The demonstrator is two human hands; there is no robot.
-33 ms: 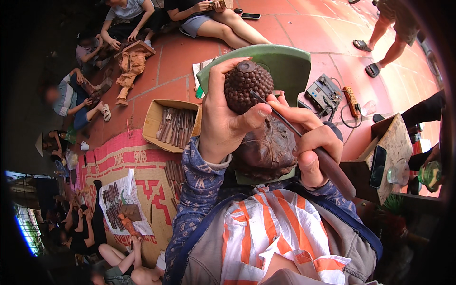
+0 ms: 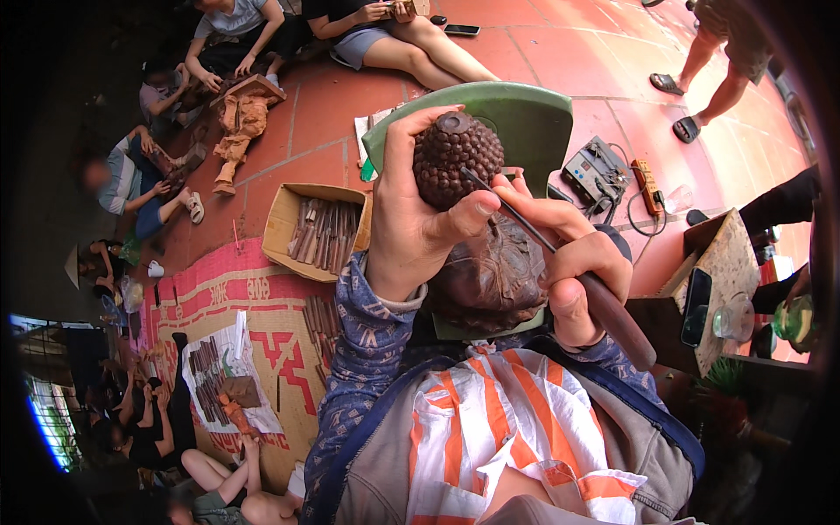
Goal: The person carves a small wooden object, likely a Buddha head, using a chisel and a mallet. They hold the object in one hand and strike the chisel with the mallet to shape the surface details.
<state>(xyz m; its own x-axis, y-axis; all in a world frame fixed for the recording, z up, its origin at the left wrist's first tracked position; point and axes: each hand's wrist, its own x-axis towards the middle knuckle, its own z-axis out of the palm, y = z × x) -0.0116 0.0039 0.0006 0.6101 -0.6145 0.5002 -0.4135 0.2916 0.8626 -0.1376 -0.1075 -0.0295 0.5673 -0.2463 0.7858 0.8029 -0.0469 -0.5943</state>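
A dark brown wooden carving [image 2: 457,156] stands upright before my chest, its knob end covered in rows of small round bumps. My left hand [image 2: 411,214] is wrapped round this bumpy part, thumb across the front. In my right hand [image 2: 577,258] is a carving chisel [image 2: 623,322] with a dark wooden handle. Its thin metal blade slants up and left, and the tip meets the bumps beside my left thumb. Lower down, the carving's wider, folded body is partly hidden by both hands. Behind it stands a green plastic chair [image 2: 542,114].
Left of me, a cardboard box [image 2: 278,236] holds several chisels. More tools lie on white paper [image 2: 241,350] over a patterned mat [image 2: 280,302]. To the right are a grey electric device [image 2: 597,171], an orange power strip [image 2: 647,188] and a small table [image 2: 722,289]. Other people sit around.
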